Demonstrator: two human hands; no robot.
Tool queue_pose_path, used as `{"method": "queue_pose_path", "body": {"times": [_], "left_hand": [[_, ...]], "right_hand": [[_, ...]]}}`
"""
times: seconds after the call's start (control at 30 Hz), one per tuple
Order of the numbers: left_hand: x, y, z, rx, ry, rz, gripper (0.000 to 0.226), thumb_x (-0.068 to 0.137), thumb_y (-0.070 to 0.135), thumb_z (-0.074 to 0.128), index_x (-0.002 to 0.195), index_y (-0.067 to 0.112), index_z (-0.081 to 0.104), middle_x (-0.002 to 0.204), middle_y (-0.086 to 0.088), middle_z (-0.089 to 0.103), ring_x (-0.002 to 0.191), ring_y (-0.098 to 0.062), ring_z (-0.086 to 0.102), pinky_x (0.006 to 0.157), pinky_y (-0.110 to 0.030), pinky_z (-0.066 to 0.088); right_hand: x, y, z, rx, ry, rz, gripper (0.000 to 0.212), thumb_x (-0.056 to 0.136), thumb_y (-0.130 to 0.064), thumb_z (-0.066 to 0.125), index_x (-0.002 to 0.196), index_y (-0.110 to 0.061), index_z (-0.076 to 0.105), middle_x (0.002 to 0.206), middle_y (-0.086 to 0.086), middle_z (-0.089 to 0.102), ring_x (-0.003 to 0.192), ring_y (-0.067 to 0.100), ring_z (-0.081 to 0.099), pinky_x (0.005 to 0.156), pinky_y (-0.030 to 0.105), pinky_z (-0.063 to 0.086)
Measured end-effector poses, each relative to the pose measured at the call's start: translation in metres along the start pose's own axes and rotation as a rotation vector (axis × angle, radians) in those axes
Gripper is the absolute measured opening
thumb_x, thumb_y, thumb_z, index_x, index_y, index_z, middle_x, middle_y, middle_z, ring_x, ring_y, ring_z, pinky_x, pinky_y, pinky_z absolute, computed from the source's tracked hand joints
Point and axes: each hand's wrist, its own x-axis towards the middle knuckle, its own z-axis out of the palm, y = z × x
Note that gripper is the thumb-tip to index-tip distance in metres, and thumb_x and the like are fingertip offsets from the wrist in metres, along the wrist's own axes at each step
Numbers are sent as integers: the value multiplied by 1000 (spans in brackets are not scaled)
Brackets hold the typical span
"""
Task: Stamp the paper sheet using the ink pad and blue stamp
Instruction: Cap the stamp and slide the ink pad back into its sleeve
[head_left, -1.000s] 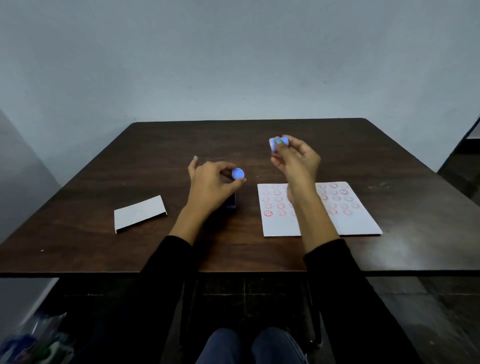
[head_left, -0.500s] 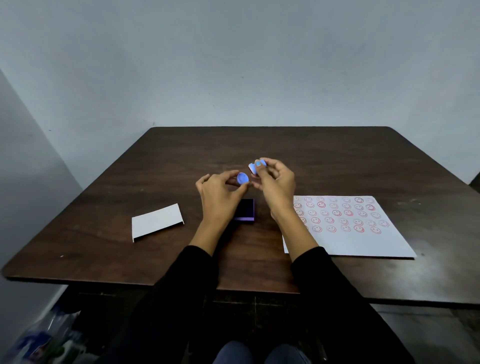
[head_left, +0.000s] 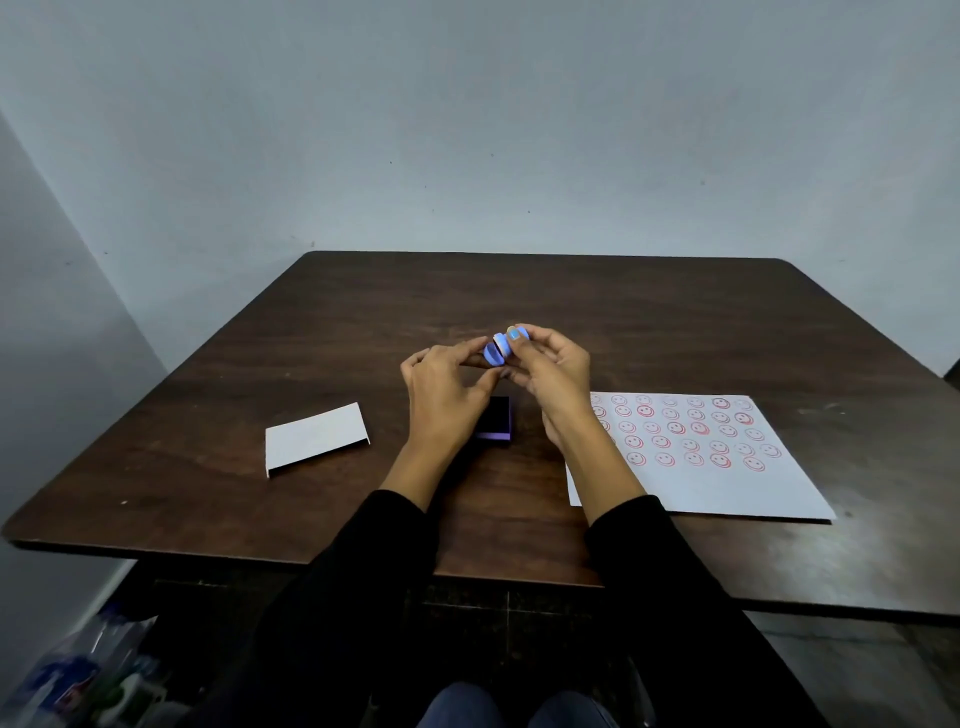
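The right hand (head_left: 553, 371) pinches the blue stamp (head_left: 511, 340) in a closed fingertip grip, and the left hand (head_left: 447, 395) pinches a blue cap (head_left: 491, 354) the same way; the two pieces touch or nearly touch in the air above the ink pad (head_left: 497, 418). This looks like the cap going onto the stamp, or coming off it, though which cannot be told. The pad sits open on the counter (head_left: 363, 322), directly under the hands, partly hidden by the left wrist. Right of the pad lies the sheet (head_left: 727, 483), its far half filled with red smiley prints and its near half bare. Left of the pad rests a white card sleeve (head_left: 314, 439). A slip of either small piece could drop it onto the pad, and an inked face could smudge fingers or the sheet. The sheet's near edge lies close to the counter's edge; beyond the pad the counter is open
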Motion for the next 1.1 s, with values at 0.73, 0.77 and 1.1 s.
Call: {"method": "queue_pose_path", "body": {"times": [0.73,0.77,1.1], "left_hand": [[-2,3,-3,-39,82,-14,30,69,23,79,99,19,74,85,13,61,94,-11,58,95,-51,41],[-2,2,-2,-40,99,-18,31,69,24,79,99,20,74,86,15,53,95,0,51,96,-50,40],[-1,-9,1,44,147,-22,30,70,30,77,99,23,73,95,6,53,87,8,22,90,-35,30]], "right_hand": [[-5,-4,-2,23,-79,-29,24,78,2,69,102,0,65,84,7,69,73,13,68,65,21,59],[-6,-4,-2,17,-80,-32,23,78,3,69,101,-1,65,82,6,69,70,11,68,64,21,59],[-5,-3,1,-84,-80,-95,20,75,-1,73,91,-12,68,73,-2,72,61,7,68,61,20,58]]}}
